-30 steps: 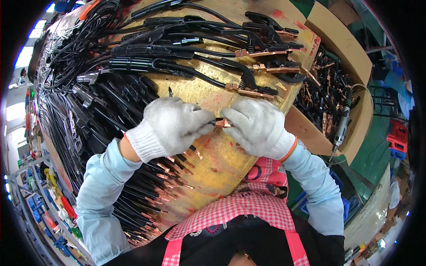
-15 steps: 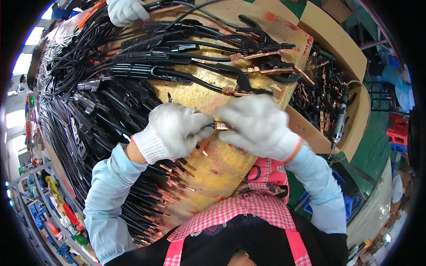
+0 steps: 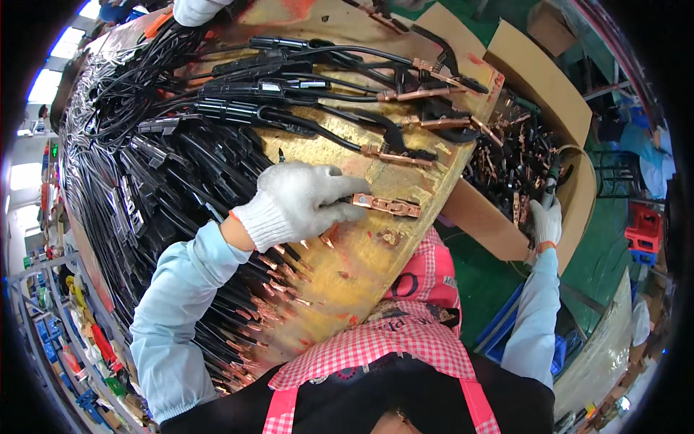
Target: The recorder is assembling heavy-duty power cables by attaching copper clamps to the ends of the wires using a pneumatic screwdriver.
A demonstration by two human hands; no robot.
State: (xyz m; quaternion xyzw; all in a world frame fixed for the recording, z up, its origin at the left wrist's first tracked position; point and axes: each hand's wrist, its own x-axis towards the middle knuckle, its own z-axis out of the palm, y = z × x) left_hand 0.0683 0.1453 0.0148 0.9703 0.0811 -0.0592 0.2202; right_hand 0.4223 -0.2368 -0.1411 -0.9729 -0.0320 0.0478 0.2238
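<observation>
My left hand [image 3: 300, 202], in a white knit glove, pinches a copper clamp jaw [image 3: 390, 205] by its cable end, just above the yellow, worn tabletop [image 3: 347, 271]. The jaw points right, toward the table edge; the cable behind it is hidden by my fingers. Off to the right, my gloved right hand [image 3: 547, 219] is closed round a power screwdriver [image 3: 551, 185] at the carton's side. Only the tool's upper part shows above the hand. Beyond my left hand lie black-handled clamps [image 3: 394, 155] with copper jaws fitted to cables.
A bundle of black cables [image 3: 166, 188] with bare copper ends [image 3: 271, 289] covers the table's left. The open carton [image 3: 538, 79] holds many clamp parts [image 3: 515, 137]. Another person's gloved hand [image 3: 196, 10] is at the far left edge. Red and blue crates [image 3: 643, 224] stand right.
My right hand has left the copper jaw and moved right to the screwdriver at the carton. My left hand keeps the jaw, now fully visible. The other person's hand has shifted away.
</observation>
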